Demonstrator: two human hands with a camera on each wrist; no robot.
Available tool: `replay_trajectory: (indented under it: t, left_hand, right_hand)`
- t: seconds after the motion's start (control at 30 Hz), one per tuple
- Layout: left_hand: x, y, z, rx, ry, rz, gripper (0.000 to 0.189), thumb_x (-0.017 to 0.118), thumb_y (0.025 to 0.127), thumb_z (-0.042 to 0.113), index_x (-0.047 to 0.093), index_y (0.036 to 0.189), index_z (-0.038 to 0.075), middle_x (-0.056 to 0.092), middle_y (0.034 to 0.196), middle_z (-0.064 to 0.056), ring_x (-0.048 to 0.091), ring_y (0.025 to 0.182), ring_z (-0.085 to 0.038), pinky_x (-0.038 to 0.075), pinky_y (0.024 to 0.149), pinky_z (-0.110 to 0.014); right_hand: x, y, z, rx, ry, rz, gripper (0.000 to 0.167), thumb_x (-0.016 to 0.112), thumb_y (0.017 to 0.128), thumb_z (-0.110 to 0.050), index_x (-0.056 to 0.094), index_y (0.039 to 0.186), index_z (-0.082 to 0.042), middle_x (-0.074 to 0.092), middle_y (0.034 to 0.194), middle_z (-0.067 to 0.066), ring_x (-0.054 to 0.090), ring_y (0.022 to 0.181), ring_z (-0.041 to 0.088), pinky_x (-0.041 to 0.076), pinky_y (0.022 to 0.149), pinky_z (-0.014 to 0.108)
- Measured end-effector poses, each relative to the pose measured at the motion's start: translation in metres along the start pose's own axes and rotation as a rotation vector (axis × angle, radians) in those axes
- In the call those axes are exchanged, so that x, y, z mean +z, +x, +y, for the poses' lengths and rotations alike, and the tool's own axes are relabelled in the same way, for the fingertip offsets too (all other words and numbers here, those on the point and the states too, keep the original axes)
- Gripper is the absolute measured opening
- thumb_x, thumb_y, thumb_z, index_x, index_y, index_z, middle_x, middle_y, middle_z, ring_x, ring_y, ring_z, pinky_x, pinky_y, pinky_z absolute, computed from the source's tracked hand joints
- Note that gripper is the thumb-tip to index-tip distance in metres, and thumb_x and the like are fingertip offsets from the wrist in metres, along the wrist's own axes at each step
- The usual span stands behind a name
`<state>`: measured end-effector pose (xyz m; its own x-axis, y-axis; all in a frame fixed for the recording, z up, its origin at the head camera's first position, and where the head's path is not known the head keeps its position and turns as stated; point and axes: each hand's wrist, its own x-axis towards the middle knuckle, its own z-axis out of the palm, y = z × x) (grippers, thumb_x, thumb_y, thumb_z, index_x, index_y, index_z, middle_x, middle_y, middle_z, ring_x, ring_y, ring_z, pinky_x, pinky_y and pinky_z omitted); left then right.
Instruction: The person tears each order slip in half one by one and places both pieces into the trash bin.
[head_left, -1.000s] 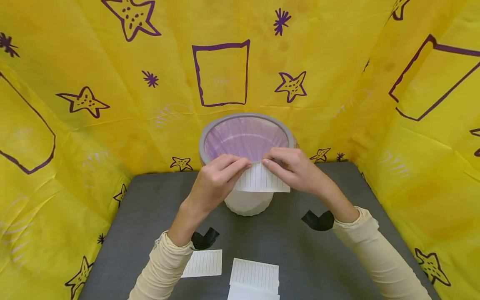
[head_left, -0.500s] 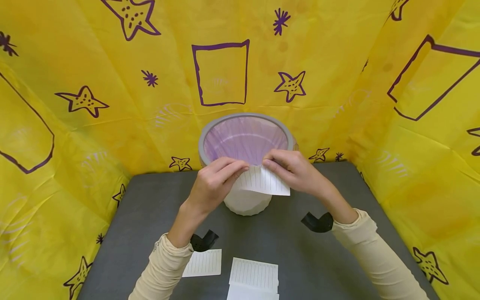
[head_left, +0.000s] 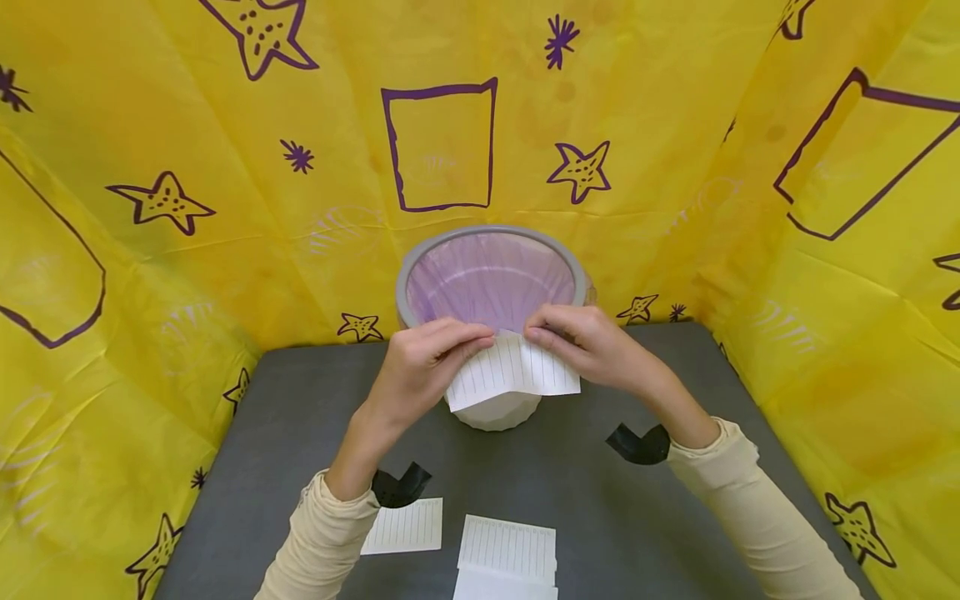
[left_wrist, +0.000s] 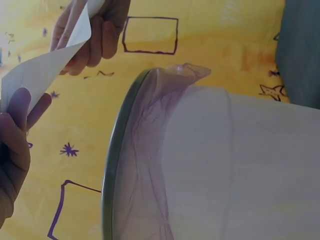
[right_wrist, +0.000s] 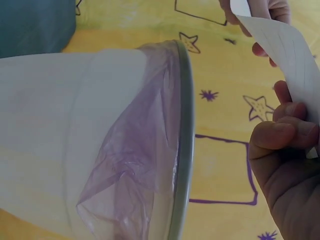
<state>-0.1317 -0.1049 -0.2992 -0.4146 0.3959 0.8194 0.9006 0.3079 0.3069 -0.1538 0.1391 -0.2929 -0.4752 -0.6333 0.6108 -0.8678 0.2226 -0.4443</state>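
Note:
Both hands hold a small white lined sheet of paper over the front of a white bin. My left hand pinches its upper edge between thumb and fingers, and my right hand pinches the same edge close by. Between the two grips the sheet bends, its left part tilted down toward the left. Seen from the left wrist, the paper twists from one hand to the other, beyond the bin's rim. A thin purple liner hangs over the rim in the right wrist view.
On the dark grey table, one lined sheet lies near my left forearm. Overlapping lined sheets lie at the front middle. Yellow patterned cloth encloses the table at the back and sides. Black wrist mounts stick out below the wrists.
The sheet was flat between the hands; now it is bent, its left part swung down. My left hand has shifted slightly left and down. The bin and the table sheets stay put.

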Motion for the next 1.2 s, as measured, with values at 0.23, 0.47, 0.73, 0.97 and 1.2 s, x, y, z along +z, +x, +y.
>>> replay_trajectory:
  t: [0.23,0.47,0.73,0.97,1.2]
  left_hand:
    - [0.001,-0.007,-0.002,-0.064,-0.069,0.011,0.015,0.076,0.078,-0.001,0.076,0.093,0.002,0.075,0.084,-0.008,0.07,0.075,-0.015,0.054,0.072,-0.017]
    - [-0.001,-0.009,-0.005,-0.083,-0.065,0.023,0.015,0.077,0.077,-0.003,0.076,0.092,0.002,0.074,0.081,-0.008,0.068,0.072,-0.015,0.053,0.069,-0.016]
    - [0.001,-0.01,-0.005,-0.085,-0.081,-0.009,0.015,0.077,0.077,-0.002,0.076,0.091,0.002,0.074,0.082,-0.008,0.068,0.073,-0.014,0.053,0.068,-0.017]
    - [-0.014,-0.013,-0.012,-0.105,-0.045,0.005,0.016,0.077,0.076,-0.004,0.077,0.091,0.002,0.074,0.081,-0.008,0.067,0.071,-0.014,0.049,0.066,-0.013]
    - [-0.02,-0.021,-0.018,-0.151,-0.06,-0.057,0.014,0.076,0.079,-0.001,0.077,0.091,0.005,0.075,0.083,-0.006,0.067,0.074,-0.012,0.049,0.067,-0.011]
  right_hand:
    - [0.003,-0.004,0.001,-0.012,0.004,0.003,0.005,0.061,0.094,-0.006,0.063,0.09,-0.008,0.059,0.078,-0.001,0.05,0.07,0.005,0.042,0.062,0.015]
    - [0.001,-0.006,0.003,0.012,0.0,0.009,0.004,0.061,0.093,-0.006,0.063,0.09,-0.008,0.059,0.078,-0.002,0.049,0.07,0.004,0.041,0.062,0.016]
    - [0.002,-0.007,0.006,0.015,-0.005,-0.01,0.003,0.063,0.093,-0.006,0.063,0.09,-0.008,0.06,0.078,-0.001,0.05,0.07,0.005,0.042,0.063,0.016]
    - [-0.01,-0.017,0.013,0.054,-0.013,-0.032,0.006,0.063,0.092,-0.004,0.064,0.091,-0.009,0.061,0.079,-0.003,0.049,0.07,0.002,0.042,0.062,0.015]
    - [-0.013,-0.028,0.024,0.054,0.0,-0.052,0.007,0.06,0.093,-0.003,0.064,0.091,-0.009,0.059,0.076,-0.002,0.046,0.067,0.001,0.04,0.06,0.014]
